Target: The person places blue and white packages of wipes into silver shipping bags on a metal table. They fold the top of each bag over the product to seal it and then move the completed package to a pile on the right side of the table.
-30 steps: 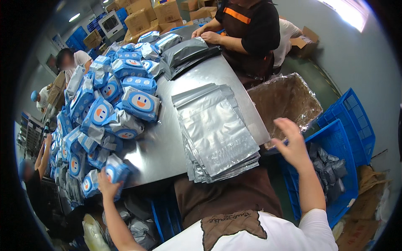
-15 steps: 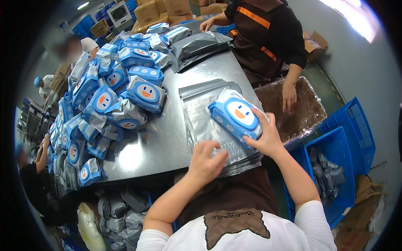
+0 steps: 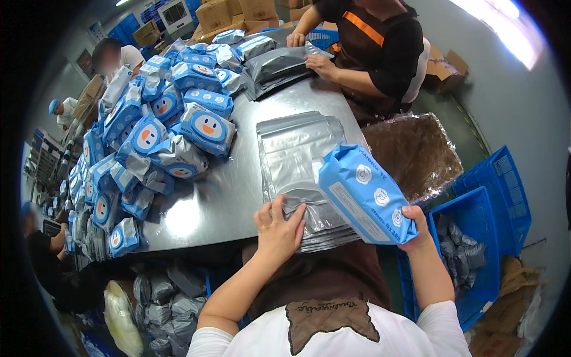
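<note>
My right hand point(image 3: 418, 229) grips a blue soft pack point(image 3: 364, 193) by its lower end and holds it tilted above the right edge of the table. My left hand point(image 3: 278, 228) rests with spread fingers on the near end of a stack of silver foil bags point(image 3: 297, 156), pinching the top bag's edge. The stack lies flat on the steel table point(image 3: 223, 199) right in front of me. A large heap of the same blue packs point(image 3: 156, 138) covers the table's left side.
Across the table a person in a brown apron point(image 3: 372, 50) handles dark grey bags point(image 3: 279, 62). Blue crates point(image 3: 479, 235) and a clear-lined bin point(image 3: 413, 152) stand at my right. Grey filled bags point(image 3: 163, 297) lie under the table. Other people work at far left.
The blue pack has turned over in my right hand, its back side now facing me, and moved right. My left hand has slid onto the near edge of the foil bags.
</note>
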A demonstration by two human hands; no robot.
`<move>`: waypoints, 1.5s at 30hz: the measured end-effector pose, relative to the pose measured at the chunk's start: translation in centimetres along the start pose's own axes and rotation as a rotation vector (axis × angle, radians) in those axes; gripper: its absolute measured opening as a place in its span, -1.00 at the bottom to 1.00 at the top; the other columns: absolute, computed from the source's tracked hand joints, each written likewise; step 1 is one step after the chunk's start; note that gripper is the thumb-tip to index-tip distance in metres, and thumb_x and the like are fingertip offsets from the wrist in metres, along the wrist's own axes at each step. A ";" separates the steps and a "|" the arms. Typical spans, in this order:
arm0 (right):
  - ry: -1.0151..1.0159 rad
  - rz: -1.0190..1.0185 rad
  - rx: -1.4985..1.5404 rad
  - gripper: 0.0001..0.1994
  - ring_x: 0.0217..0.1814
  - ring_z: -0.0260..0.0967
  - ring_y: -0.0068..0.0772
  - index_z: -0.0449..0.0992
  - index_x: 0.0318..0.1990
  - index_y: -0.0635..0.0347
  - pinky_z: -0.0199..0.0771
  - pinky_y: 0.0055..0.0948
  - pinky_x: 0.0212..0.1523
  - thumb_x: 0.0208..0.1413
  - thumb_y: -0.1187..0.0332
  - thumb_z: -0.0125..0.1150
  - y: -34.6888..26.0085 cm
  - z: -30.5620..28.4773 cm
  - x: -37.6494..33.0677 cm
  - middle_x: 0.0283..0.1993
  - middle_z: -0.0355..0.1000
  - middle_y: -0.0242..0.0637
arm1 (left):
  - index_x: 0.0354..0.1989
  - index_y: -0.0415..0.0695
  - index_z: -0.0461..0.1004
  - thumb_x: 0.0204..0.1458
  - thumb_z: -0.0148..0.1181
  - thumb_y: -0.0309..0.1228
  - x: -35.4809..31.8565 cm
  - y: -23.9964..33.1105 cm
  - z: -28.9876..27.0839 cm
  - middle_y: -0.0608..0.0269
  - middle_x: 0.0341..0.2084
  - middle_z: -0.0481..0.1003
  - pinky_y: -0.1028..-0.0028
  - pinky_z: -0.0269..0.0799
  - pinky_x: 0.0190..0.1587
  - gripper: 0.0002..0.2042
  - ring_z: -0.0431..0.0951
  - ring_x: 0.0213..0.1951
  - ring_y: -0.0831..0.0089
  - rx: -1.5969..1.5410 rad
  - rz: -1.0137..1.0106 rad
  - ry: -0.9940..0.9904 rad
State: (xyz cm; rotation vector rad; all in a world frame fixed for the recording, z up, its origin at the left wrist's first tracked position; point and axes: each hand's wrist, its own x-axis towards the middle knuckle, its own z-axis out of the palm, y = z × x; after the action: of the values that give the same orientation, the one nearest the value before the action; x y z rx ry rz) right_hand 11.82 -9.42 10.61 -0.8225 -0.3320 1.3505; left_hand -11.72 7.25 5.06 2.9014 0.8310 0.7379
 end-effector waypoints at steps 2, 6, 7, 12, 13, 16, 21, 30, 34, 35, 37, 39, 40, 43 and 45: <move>-0.017 0.030 0.016 -0.17 0.24 0.27 -0.21 0.07 0.31 0.28 0.28 -0.28 0.25 -0.15 0.14 0.25 0.2 0.0 -0.2 0.24 0.22 -0.03 | -0.13 0.08 0.54 -0.15 0.26 -0.43 0.7 0.7 -0.1 0.22 0.16 0.21 0.16 0.04 0.10 -0.68 0.16 0.05 0.10 0.066 -0.112 0.048; -0.053 0.091 -0.084 -0.12 0.22 0.29 -0.18 0.11 0.30 0.28 0.30 -0.27 0.23 -0.23 0.12 0.32 1.1 0.6 -0.4 0.22 0.24 0.00 | -0.15 0.06 0.53 -0.20 0.19 -0.43 1.3 -1.1 -0.4 0.24 0.13 0.26 0.19 0.09 0.04 -0.66 0.19 0.04 0.18 0.053 0.219 -0.035; -0.042 0.086 -0.109 -0.11 0.22 0.29 -0.17 0.11 0.30 0.28 0.30 -0.27 0.23 -0.23 0.12 0.32 1.3 0.7 -0.4 0.22 0.24 0.01 | -0.15 0.06 0.53 -0.20 0.19 -0.44 0.8 -1.3 -0.1 0.24 0.13 0.26 0.18 0.10 0.04 -0.66 0.19 0.04 0.18 0.024 0.224 -0.024; 0.013 0.055 -0.168 -0.08 0.22 0.29 -0.17 0.09 0.31 0.28 0.30 -0.27 0.23 -0.25 0.10 0.34 2.5 0.4 -0.1 0.21 0.24 0.00 | -0.11 0.05 0.53 -0.22 0.24 -0.33 -0.2 -1.0 1.1 0.19 0.18 0.23 0.21 0.07 0.06 -0.62 0.20 0.04 0.14 0.081 0.026 0.091; 0.023 0.046 -0.165 -0.08 0.22 0.29 -0.17 0.09 0.31 0.28 0.30 -0.27 0.23 -0.25 0.10 0.34 2.7 0.2 -0.1 0.21 0.24 0.00 | -0.10 0.04 0.52 -0.24 0.25 -0.31 0.2 -0.7 0.7 0.17 0.20 0.21 0.21 0.06 0.07 -0.59 0.21 0.03 0.12 0.111 -0.056 0.111; -0.039 0.080 -0.156 -0.10 0.23 0.28 -0.19 0.12 0.31 0.25 0.28 -0.29 0.24 -0.25 0.10 0.34 2.8 0.2 -0.4 0.21 0.25 -0.03 | 0.05 -0.11 0.41 -0.20 0.26 -0.28 1.8 -0.8 -1.9 0.18 0.31 0.11 0.25 0.07 0.06 -0.46 0.23 0.00 0.15 0.103 -0.001 -0.028; -0.099 -0.142 -0.722 -0.21 0.18 0.25 -0.20 0.27 0.27 0.12 0.19 -0.31 0.23 -0.24 0.17 0.33 2.5 2.2 -1.0 0.14 0.25 -0.11 | 0.20 -0.22 0.23 -0.30 0.29 -0.58 4.7 -2.2 -3.4 0.20 0.34 0.10 0.30 0.44 -0.15 -0.28 0.47 -0.14 0.11 -0.551 0.073 -0.091; 0.188 -0.201 -0.347 -0.23 0.21 0.24 -0.22 0.23 0.27 0.21 0.22 -0.29 0.24 -0.19 0.16 0.27 3.7 0.6 -1.9 0.18 0.25 -0.12 | 0.16 -0.32 0.25 -0.12 0.19 -0.32 6.0 -1.0 -2.0 0.22 0.32 0.13 0.29 0.48 -0.15 -0.39 0.53 -0.19 0.06 -0.215 0.043 -0.095; 0.168 -0.115 -0.070 -0.18 0.25 0.25 -0.21 0.13 0.30 0.24 0.25 -0.28 0.25 -0.18 0.16 0.25 2.9 0.3 -1.9 0.22 0.26 -0.10 | 0.14 -0.32 0.26 -0.07 0.27 -0.26 6.2 -0.4 -0.7 0.17 0.30 0.16 0.31 0.49 -0.15 -0.39 0.53 -0.11 0.12 -0.242 -0.118 0.034; 0.155 -0.108 -0.055 -0.18 0.25 0.25 -0.20 0.13 0.30 0.24 0.25 -0.28 0.25 -0.18 0.15 0.25 2.6 0.5 -1.9 0.21 0.26 -0.10 | 0.16 -0.30 0.25 -0.09 0.28 -0.30 6.4 -0.6 -0.7 0.16 0.30 0.15 0.32 0.49 -0.16 -0.38 0.53 -0.09 0.13 -0.298 -0.111 -0.008; 0.084 -0.135 -0.195 -0.20 0.25 0.25 -0.25 0.17 0.29 0.24 0.24 -0.31 0.25 -0.18 0.17 0.27 2.0 1.2 -1.7 0.21 0.26 -0.10 | 0.19 -0.27 0.22 -0.13 0.30 -0.39 6.9 -0.9 -1.5 0.14 0.30 0.15 0.35 0.50 -0.17 -0.35 0.53 -0.06 0.16 -0.411 -0.091 -0.096; 0.011 -0.141 -0.369 -0.22 0.24 0.25 -0.27 0.21 0.28 0.25 0.22 -0.33 0.25 -0.17 0.18 0.28 1.8 1.7 -1.2 0.21 0.26 -0.10 | 0.25 -0.22 0.16 -0.23 0.30 -0.53 6.9 -1.2 -2.5 0.18 0.33 0.10 0.36 0.50 -0.15 -0.26 0.52 -0.06 0.14 -0.617 -0.041 -0.197; 0.004 -0.206 -0.526 -0.27 0.19 0.25 -0.29 0.28 0.26 0.21 0.21 -0.34 0.22 -0.17 0.21 0.29 1.9 2.2 -0.9 0.19 0.26 -0.11 | 0.25 -0.21 0.15 -0.26 0.30 -0.54 6.9 -1.4 -2.7 0.21 0.33 0.08 0.32 0.50 -0.14 -0.24 0.51 -0.05 0.10 -0.663 0.015 -0.214; 0.190 -0.421 -1.278 -0.31 0.06 0.25 -0.09 0.37 0.22 -0.07 0.23 -0.25 0.15 -0.23 0.19 0.32 2.6 3.3 -1.1 0.02 0.23 -0.04 | 0.27 -0.23 0.10 -0.30 0.32 -0.56 7.5 -1.2 -4.6 0.18 0.36 0.01 0.29 0.51 -0.16 -0.18 0.50 -0.06 0.05 -0.732 -0.008 -0.397; 0.329 -0.551 -1.550 -0.32 0.05 0.22 0.00 0.39 0.20 -0.14 0.23 -0.18 0.10 -0.24 0.16 0.33 3.9 4.8 -1.2 0.01 0.21 0.00 | 0.29 -0.26 0.07 -0.29 0.33 -0.58 6.4 -0.8 -3.2 0.12 0.37 -0.02 0.34 0.52 -0.22 -0.16 0.55 -0.16 0.10 -0.609 0.057 -0.313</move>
State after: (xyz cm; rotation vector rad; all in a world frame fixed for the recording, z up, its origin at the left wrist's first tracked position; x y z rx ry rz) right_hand 5.59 -8.95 11.48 -1.9750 -1.2865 0.2028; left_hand -8.78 10.87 10.60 2.4012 0.3975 0.4200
